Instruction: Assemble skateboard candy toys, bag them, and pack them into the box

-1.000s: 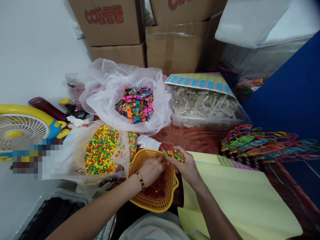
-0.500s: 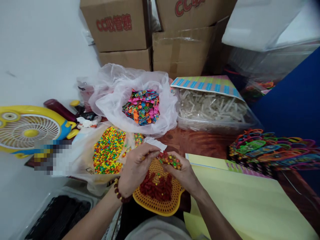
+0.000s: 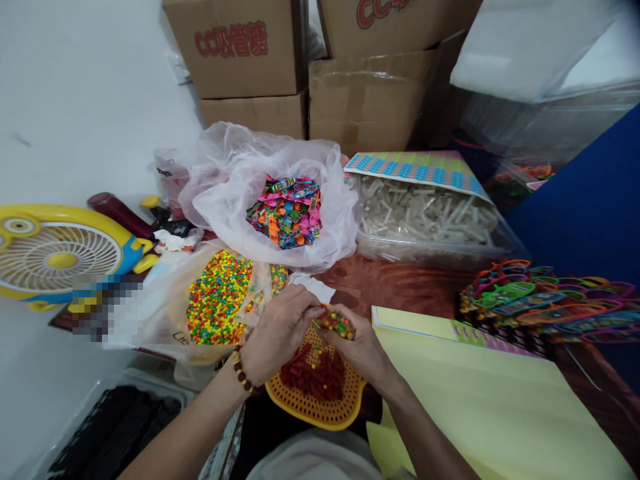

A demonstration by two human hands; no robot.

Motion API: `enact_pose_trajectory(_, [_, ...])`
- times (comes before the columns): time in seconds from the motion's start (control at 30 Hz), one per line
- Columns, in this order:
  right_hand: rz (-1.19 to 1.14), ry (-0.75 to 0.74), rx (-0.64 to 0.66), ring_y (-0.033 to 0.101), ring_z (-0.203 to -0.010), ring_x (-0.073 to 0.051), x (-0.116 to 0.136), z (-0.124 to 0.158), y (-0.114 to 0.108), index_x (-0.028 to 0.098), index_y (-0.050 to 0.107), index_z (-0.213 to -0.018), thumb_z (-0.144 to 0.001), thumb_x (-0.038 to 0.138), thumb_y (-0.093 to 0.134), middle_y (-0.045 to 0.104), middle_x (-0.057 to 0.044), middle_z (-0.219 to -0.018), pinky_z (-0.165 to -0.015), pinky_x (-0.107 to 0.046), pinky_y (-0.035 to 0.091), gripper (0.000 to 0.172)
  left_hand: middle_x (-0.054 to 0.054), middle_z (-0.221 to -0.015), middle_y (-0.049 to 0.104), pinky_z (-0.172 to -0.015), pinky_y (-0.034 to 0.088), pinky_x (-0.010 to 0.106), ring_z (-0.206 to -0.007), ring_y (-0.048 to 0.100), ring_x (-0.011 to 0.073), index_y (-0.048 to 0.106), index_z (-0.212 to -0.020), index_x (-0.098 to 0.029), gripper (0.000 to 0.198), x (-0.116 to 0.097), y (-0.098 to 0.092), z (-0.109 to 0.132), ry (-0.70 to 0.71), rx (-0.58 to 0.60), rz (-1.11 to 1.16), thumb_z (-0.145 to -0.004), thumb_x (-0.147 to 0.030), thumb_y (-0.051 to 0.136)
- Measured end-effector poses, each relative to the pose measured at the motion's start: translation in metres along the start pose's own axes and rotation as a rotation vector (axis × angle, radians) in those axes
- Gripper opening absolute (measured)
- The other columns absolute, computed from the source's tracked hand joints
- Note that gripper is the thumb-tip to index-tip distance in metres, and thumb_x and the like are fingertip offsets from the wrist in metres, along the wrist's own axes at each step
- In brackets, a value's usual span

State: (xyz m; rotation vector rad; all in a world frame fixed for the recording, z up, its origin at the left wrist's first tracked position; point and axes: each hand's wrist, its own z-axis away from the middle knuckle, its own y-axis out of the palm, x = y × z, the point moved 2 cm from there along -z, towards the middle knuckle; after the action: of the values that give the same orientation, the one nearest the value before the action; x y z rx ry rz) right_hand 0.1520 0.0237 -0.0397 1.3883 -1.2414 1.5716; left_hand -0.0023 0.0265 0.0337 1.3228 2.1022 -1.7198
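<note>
In the head view, my right hand (image 3: pixel 369 350) curls around a small clear container of coloured candies (image 3: pixel 342 325). The fingertips of my left hand (image 3: pixel 280 330) are pinched at the container's reddish end; what exactly they grip is hidden. Below both hands is a yellow perforated basket (image 3: pixel 327 418) with a heap of small red pieces (image 3: pixel 316 381) and a few loose candies. Left of my left hand lies an open plastic bag of round multicoloured candies (image 3: pixel 217 300). A white paper scrap (image 3: pixel 315 287) sits just beyond my fingers.
Farther back are a white bag (image 3: pixel 220 193) of bright wrappers and a clear bin (image 3: pixel 425 217) of translucent tubes. Yellow sheets (image 3: pixel 480 387) lie at right, near colourful plastic items (image 3: pixel 545 297). A yellow fan (image 3: pixel 63 257) stands left; cardboard boxes (image 3: pixel 370 100) are stacked behind.
My left hand has turned slightly at the reddish end, its knuckles more over the top. My right hand keeps its hold on the candy container, shifted slightly left.
</note>
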Motion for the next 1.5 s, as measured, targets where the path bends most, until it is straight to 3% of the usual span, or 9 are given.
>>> enact_pose_trajectory(0.43, [0.104,-0.023,-0.083,0.059,-0.073,-0.015,0.0,-0.001,0.002,0.018,0.063,-0.099,-0.079,0.025,0.06,0.067,-0.001,-0.083,-0.067,-0.024,0.044,0.021,0.002,-0.078,0.057,-0.069,0.04,0.027,-0.076,0.053,0.0154,0.054,-0.078,-0.017,0.015,0.012,0.009,-0.009,0.003,0.183,-0.021,-0.091,-0.017,0.046])
enact_pose_trajectory(0.57, [0.053,0.008,-0.189,0.059,-0.07,-0.013,-0.003,-0.004,-0.011,0.019,0.062,-0.1,-0.078,0.026,0.06,0.067,0.0,-0.081,-0.063,-0.022,0.045,0.023,0.001,-0.085,0.058,-0.071,0.043,0.025,-0.076,0.055,0.0133,0.053,-0.093,-0.019,0.007,0.015,0.016,-0.004,-0.154,-0.102,0.182,-0.09,-0.025,0.05])
enact_pose_trajectory(0.63, [-0.006,0.052,-0.305,0.059,-0.067,-0.013,-0.005,-0.004,-0.022,0.019,0.062,-0.098,-0.076,0.031,0.064,0.067,0.0,-0.081,-0.06,-0.022,0.045,0.025,0.002,-0.084,0.059,-0.071,0.044,0.026,-0.076,0.056,0.0135,0.052,-0.093,-0.019,0.009,0.021,0.028,0.004,-0.255,-0.15,0.198,-0.092,-0.024,0.045])
enact_pose_trajectory(0.8, [-0.145,0.146,-0.415,0.054,-0.053,-0.012,-0.014,0.0,-0.034,0.018,0.059,-0.099,-0.073,0.038,0.068,0.063,0.002,-0.067,-0.047,-0.02,0.04,0.034,0.004,-0.082,0.062,-0.067,0.045,0.027,-0.074,0.059,0.0165,0.057,-0.079,-0.016,0.014,0.029,0.076,0.029,-0.099,0.387,-0.123,-0.084,-0.008,0.047])
enact_pose_trajectory(0.9, [-0.148,0.11,-0.377,0.059,-0.064,-0.014,-0.016,0.001,-0.031,0.019,0.059,-0.099,-0.073,0.035,0.068,0.065,0.0,-0.073,-0.055,-0.022,0.045,0.032,0.005,-0.081,0.062,-0.06,0.044,0.027,-0.066,0.06,0.0176,0.058,-0.08,-0.017,0.023,0.026,0.088,0.037,-0.068,0.408,-0.27,-0.08,0.0,0.043])
enact_pose_trajectory(1.13, [-0.079,0.054,-0.283,0.061,-0.078,-0.016,-0.013,0.002,-0.028,0.019,0.06,-0.099,-0.076,0.03,0.064,0.067,-0.003,-0.089,-0.07,-0.026,0.048,0.026,0.004,-0.081,0.061,-0.057,0.045,0.028,-0.064,0.06,0.0186,0.056,-0.081,-0.021,0.033,0.017,0.091,0.043,-0.008,0.358,-0.24,-0.074,0.006,0.04])
enact_pose_trajectory(1.3, [-0.067,0.038,-0.233,0.061,-0.076,-0.015,-0.012,0.005,-0.027,0.019,0.059,-0.1,-0.077,0.028,0.064,0.066,0.0,-0.086,-0.07,-0.024,0.048,0.025,0.004,-0.083,0.061,-0.064,0.048,0.028,-0.071,0.06,0.0174,0.054,-0.083,-0.019,0.025,0.024,0.077,0.043,-0.093,0.281,-0.108,-0.076,0.002,0.043])
enact_pose_trajectory(1.43, [-0.003,0.008,-0.114,0.06,-0.076,-0.014,-0.005,0.007,-0.022,0.019,0.06,-0.101,-0.079,0.03,0.063,0.066,0.0,-0.086,-0.068,-0.023,0.046,0.024,0.004,-0.089,0.063,-0.075,0.048,0.03,-0.083,0.06,0.0161,0.059,-0.093,-0.018,0.014,0.021,0.03,0.029,-0.295,-0.03,0.187,-0.084,-0.012,0.05])
enact_pose_trajectory(1.5, [0.01,-0.012,-0.033,0.06,-0.077,-0.014,0.001,0.007,-0.017,0.019,0.061,-0.101,-0.08,0.031,0.064,0.066,0.0,-0.086,-0.068,-0.023,0.046,0.024,0.001,-0.082,0.063,-0.07,0.048,0.027,-0.076,0.059,0.0143,0.062,-0.087,-0.019,0.009,0.013,0.006,0.021,-0.347,-0.182,0.324,-0.085,-0.021,0.054])
